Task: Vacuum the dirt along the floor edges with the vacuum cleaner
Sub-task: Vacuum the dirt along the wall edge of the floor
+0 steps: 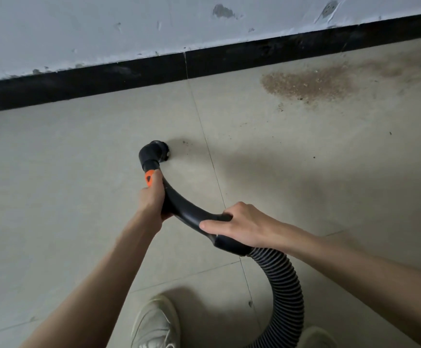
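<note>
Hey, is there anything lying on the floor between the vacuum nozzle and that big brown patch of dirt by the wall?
Nothing visible blocks the way. Between the nozzle and the dirt patch near the black baseboard lies only bare tile floor with a grout line and a few scattered specks. Left hand and right hand both grip the black tube.

Bare floor is lying open between the nozzle and the brown dirt patch, with only a few loose specks on it. The black skirting board and the wall above it are closing off the far side. The ribbed hose is curving across the near floor beside a shoe.
</note>
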The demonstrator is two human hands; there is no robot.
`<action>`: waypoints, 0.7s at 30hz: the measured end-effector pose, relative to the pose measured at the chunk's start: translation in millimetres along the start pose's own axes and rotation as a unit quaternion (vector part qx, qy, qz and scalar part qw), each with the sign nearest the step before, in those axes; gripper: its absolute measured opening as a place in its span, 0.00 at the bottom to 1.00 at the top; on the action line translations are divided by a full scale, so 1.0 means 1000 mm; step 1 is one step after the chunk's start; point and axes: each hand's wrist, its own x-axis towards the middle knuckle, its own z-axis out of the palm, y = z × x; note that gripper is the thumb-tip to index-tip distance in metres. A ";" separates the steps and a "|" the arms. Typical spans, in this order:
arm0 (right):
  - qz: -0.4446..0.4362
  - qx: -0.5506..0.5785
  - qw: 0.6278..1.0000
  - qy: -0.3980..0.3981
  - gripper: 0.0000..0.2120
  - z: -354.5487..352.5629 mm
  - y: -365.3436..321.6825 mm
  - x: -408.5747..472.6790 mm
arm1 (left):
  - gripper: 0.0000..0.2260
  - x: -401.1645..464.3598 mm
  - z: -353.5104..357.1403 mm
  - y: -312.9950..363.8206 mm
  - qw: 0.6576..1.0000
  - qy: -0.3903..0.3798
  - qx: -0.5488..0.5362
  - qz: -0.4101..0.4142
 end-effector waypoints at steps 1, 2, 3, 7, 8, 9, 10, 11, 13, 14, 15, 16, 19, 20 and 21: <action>0.005 0.003 1.000 0.004 0.25 0.000 0.002 -0.005 | 0.19 -0.003 0.003 -0.002 1.000 -0.006 0.011 0.001; 0.012 0.007 1.000 0.011 0.25 -0.001 0.004 -0.008 | 0.19 -0.006 0.006 -0.003 1.000 -0.013 0.025 0.003; 0.020 0.013 1.000 0.017 0.25 -0.002 0.006 -0.010 | 0.20 -0.008 0.010 -0.002 0.999 -0.022 0.038 0.005; 0.055 0.035 0.997 0.047 0.27 -0.009 0.006 -0.012 | 0.18 -0.014 0.029 0.009 0.996 -0.045 0.075 0.016; 0.060 0.048 0.996 0.053 0.27 -0.011 0.006 -0.012 | 0.17 -0.014 0.033 0.012 0.995 -0.050 0.082 0.019; 0.065 0.065 0.994 0.058 0.25 -0.012 0.006 -0.011 | 0.17 -0.015 0.038 0.015 0.994 -0.058 0.086 0.020; 0.070 0.077 0.993 0.061 0.23 -0.013 0.006 -0.012 | 0.16 -0.015 0.041 0.017 0.993 -0.066 0.091 0.020; 0.072 0.082 0.992 0.063 0.22 -0.014 0.007 -0.013 | 0.15 -0.014 0.045 0.018 0.992 -0.075 0.098 0.020; 0.076 0.086 0.991 0.068 0.23 -0.014 0.011 -0.015 | 0.14 -0.014 0.051 0.019 0.989 -0.087 0.114 0.022; 0.078 0.088 0.990 0.073 0.23 -0.014 0.013 -0.017 | 0.13 -0.014 0.055 0.018 0.988 -0.090 0.120 0.024; 0.081 0.091 0.989 0.078 0.23 -0.014 0.015 -0.018 | 0.12 -0.015 0.058 0.017 0.988 -0.094 0.123 0.025; 0.085 0.091 0.989 0.084 0.24 -0.015 0.017 -0.018 | 0.12 -0.015 0.062 0.017 0.987 -0.098 0.124 0.025; 0.089 0.095 0.988 0.088 0.26 -0.015 0.021 -0.020 | 0.12 -0.016 0.068 0.017 0.986 -0.104 0.127 0.030; 0.089 0.102 0.987 0.083 0.26 -0.015 0.021 -0.019 | 0.12 -0.015 0.068 0.017 0.986 -0.104 0.129 0.034; 0.087 0.109 0.987 0.079 0.26 -0.016 0.020 -0.018 | 0.12 -0.014 0.067 0.018 0.986 -0.102 0.127 0.038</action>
